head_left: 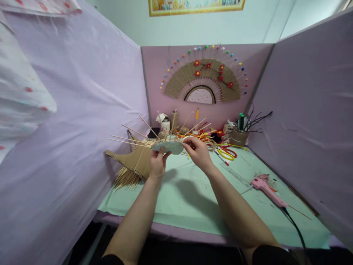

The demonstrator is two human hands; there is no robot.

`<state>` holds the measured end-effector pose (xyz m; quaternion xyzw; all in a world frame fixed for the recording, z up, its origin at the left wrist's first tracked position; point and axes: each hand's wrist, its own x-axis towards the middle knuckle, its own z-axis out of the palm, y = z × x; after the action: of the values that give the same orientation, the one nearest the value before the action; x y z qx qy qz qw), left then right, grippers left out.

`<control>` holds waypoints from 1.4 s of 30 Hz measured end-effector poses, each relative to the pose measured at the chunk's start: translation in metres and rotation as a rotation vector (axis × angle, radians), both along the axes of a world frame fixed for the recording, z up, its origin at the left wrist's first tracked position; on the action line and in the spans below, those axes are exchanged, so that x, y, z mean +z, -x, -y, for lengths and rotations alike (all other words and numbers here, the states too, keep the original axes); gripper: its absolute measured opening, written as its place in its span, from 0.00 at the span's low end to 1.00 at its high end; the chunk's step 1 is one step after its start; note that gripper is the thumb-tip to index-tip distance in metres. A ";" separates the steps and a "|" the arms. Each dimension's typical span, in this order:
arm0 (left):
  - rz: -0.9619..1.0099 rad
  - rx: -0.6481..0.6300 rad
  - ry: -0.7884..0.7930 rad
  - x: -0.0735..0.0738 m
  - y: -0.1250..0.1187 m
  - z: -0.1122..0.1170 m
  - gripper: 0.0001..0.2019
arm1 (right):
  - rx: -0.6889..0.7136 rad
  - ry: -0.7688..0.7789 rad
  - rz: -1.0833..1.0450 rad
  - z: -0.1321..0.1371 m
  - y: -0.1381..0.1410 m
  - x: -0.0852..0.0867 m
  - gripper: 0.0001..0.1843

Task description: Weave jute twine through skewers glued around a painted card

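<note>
Both hands hold up a half-made fan (pixel 168 146) above the green mat (pixel 193 191): a pale half-disc with thin wooden sticks radiating from it. My left hand (pixel 157 163) grips the disc's lower left edge with closed fingers. My right hand (pixel 199 151) pinches the right side of the disc near the sticks. A cardboard fan-shaped piece (pixel 132 162) lies left of my left hand, with a bundle of sticks (pixel 126 179) under it.
A pink glue gun (pixel 267 189) with a black cord lies at the right. Yellow-handled scissors (pixel 226 153), a ruler (pixel 235 175), a cup of pens (pixel 239 135) and bottles stand at the back. A finished fan (pixel 203 79) hangs on the purple partition.
</note>
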<state>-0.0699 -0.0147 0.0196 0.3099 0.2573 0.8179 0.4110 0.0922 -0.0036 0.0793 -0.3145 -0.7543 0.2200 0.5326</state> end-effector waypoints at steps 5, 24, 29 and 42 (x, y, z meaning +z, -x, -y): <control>0.075 -0.004 0.025 -0.001 0.004 -0.002 0.18 | 0.003 0.077 0.110 0.000 -0.030 0.015 0.11; 0.009 -0.006 0.024 -0.007 0.004 -0.005 0.15 | 0.353 0.393 -0.787 0.004 -0.067 0.049 0.14; -0.004 -0.002 0.017 -0.007 0.003 -0.006 0.15 | 0.371 0.399 -0.827 0.001 -0.067 0.047 0.16; 0.078 0.002 0.013 -0.002 0.005 -0.004 0.16 | 0.098 0.477 -0.629 -0.014 -0.071 0.009 0.15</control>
<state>-0.0744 -0.0111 0.0175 0.2749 0.2469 0.8281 0.4217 0.1633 0.0106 0.0887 -0.3105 -0.4964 0.4996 0.6384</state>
